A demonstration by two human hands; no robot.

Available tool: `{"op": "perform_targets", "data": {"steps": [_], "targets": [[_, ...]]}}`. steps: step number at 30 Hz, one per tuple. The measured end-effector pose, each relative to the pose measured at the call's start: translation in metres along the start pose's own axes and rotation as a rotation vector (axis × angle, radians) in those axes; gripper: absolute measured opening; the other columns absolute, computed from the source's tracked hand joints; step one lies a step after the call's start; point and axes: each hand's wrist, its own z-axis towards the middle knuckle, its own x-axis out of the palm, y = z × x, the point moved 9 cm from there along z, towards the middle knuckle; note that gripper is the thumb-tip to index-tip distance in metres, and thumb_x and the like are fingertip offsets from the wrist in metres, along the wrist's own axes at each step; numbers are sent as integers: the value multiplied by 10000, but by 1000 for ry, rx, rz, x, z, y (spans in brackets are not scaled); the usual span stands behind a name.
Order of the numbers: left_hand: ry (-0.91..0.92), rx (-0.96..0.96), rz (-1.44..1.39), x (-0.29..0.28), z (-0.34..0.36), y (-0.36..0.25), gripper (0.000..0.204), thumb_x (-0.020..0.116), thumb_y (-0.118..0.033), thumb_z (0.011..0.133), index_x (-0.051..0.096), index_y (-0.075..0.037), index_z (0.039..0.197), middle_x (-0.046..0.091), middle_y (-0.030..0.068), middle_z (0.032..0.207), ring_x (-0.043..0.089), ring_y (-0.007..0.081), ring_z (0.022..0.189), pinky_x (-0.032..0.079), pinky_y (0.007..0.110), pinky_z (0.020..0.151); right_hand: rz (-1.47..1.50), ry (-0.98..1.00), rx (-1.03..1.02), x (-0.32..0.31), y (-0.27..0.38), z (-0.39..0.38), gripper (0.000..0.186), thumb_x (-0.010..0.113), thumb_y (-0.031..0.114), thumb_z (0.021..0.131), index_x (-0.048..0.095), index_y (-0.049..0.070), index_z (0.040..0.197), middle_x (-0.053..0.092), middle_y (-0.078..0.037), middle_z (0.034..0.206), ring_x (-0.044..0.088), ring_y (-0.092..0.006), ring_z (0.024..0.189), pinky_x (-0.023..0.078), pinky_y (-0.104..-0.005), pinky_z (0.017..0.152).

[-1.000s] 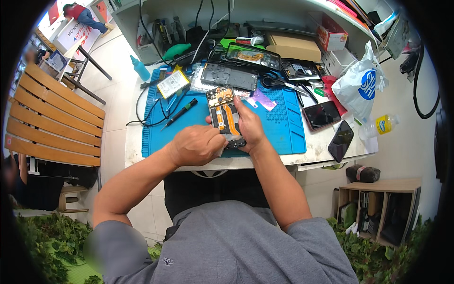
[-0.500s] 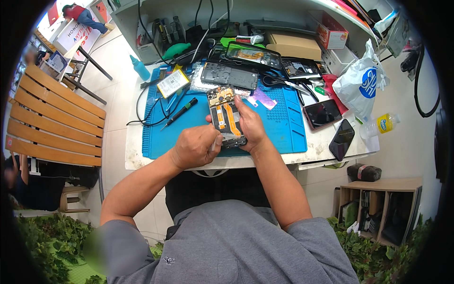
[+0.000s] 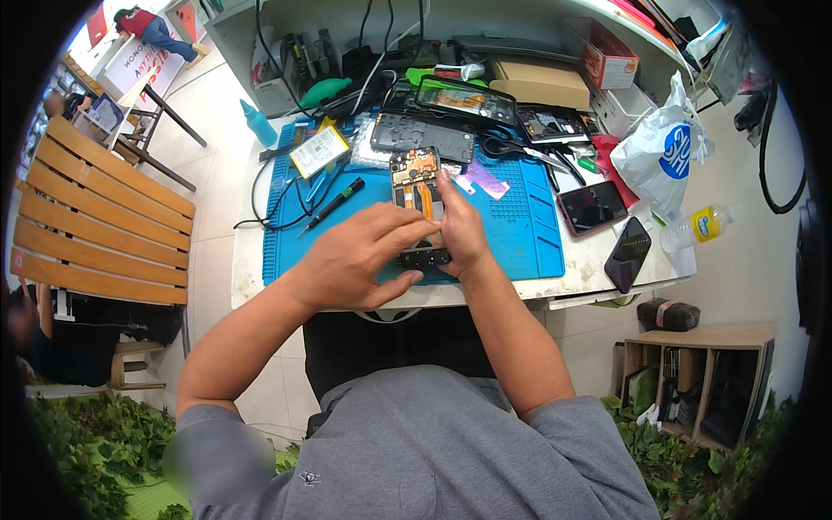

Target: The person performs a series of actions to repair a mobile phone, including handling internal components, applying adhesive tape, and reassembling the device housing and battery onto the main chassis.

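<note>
My right hand (image 3: 464, 232) grips an opened phone (image 3: 416, 166) along its right side, with the thumb on that edge. Copper-coloured parts show at the phone's top, orange flex cables down its middle and a black module at its bottom. Over the phone's lower half reaches my left hand (image 3: 355, 260), fingers stretched out and thumb apart; whether its fingertips touch the phone or my right hand, I cannot tell. To the left, a black and green screwdriver (image 3: 332, 208) lies on the blue repair mat (image 3: 511, 238). Beyond it is a white and yellow phone battery (image 3: 319, 152).
A dark phone back cover (image 3: 422, 137) and another opened phone (image 3: 466, 102) lie behind. Scissors (image 3: 511, 149), two phones (image 3: 593, 208), a plastic bag (image 3: 650, 156) and a bottle (image 3: 698, 227) stand or lie to the right. A blue squeeze bottle (image 3: 257, 126) stands at the left edge.
My left hand has opened from a closed grip at the phone's lower left edge and moved up across its lower half. My right hand keeps hold of the phone.
</note>
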Motion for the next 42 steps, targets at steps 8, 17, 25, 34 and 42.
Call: {"op": "perform_targets", "data": {"steps": [8, 17, 25, 34, 42], "targets": [[167, -54, -24, 27, 15, 16, 412, 836, -28, 924, 752, -81, 1324, 725, 125, 1063, 749, 327, 966, 600, 443, 797, -111, -107, -6, -5, 1, -3, 550, 432, 550, 1241, 704, 95, 1387, 802, -84, 1146, 794, -171, 927, 654, -346, 773], [276, -10, 401, 29, 12, -3, 251, 726, -14, 938, 751, -58, 1184, 695, 102, 1046, 770, 292, 950, 633, 415, 781, -73, -76, 8, 2, 0, 0, 615, 381, 574, 1241, 678, 67, 1421, 810, -153, 1163, 821, -253, 979, 688, -397, 842], [480, -39, 401, 37, 15, 1, 83, 713, -55, 962, 692, -36, 1039, 701, 124, 987, 789, 300, 900, 640, 432, 731, -178, -42, 41, -1, -1, 0, 631, 330, 556, 1250, 591, 61, 1541, 793, -245, 1251, 818, -348, 1121, 679, -498, 993], [340, 40, 357, 53, 1, 21, 173, 767, -136, 905, 605, -73, 895, 642, 97, 803, 746, 280, 717, 579, 411, 599, -75, -31, 55, -2, -3, 3, 627, 329, 542, 1255, 626, 36, 1478, 796, -229, 1222, 830, -328, 1068, 700, -479, 941], [63, 86, 252, 36, -13, 18, 209, 763, -70, 849, 556, -82, 865, 574, 92, 779, 695, 282, 691, 562, 422, 598, -65, 22, 37, -5, -4, 5, 590, 346, 480, 1262, 580, 0, 1512, 771, -247, 1252, 828, -359, 1115, 733, -487, 920]]}}
